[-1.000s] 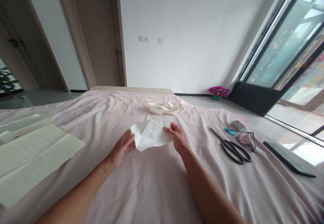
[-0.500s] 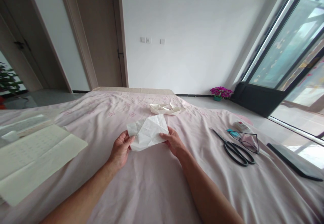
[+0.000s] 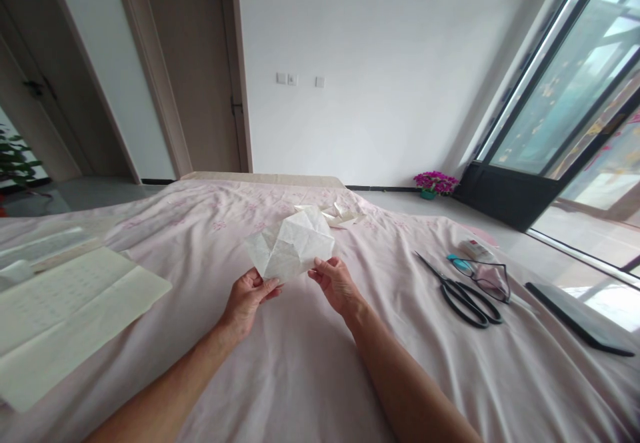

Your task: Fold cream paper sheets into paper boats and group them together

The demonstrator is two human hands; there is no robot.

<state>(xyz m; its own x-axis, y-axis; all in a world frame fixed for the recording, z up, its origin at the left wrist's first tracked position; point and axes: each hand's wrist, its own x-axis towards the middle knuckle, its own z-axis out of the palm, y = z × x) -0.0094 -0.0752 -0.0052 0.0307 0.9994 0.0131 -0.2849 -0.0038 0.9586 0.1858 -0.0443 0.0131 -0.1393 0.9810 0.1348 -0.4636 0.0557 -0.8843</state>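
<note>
Creased paper [image 3: 300, 239]: mid-frame, thin, off-white, seemingly held clear of the cloth-covered surface [image 3: 305, 383]. Several crease lines cross it at angles; outline uneven.

Left hand [image 3: 249, 299]: grip narrow, thumb on top at the sheet's lower edge, fingers beneath. Right hand [image 3: 337, 286]: grip narrow too, thumb and fingertips at the lower right edge; how firmly it pinches, cannot tell.

On handling: both holds sit low, so the far part has only its own stiffness. Best to keep pinches light and at the very edges, line up edges before pressing, and follow existing creases rather than make new ones. Sheet looks soft enough to wrinkle or tear under a sharp pull. Pressing a crease would want a flatter patch; cloth here is rumpled and would give.

Edges and room: folded paper shape [image 3: 345, 217] lies just beyond the sheet, partly hidden by it; pushing up-frame risks a knock. Scissors [image 3: 463, 299] at right, well apart, points toward the hands' side. Yellowish sheet [image 3: 95, 296] at left, well apart. Most open: cloth below the hands, lower centre.
</note>
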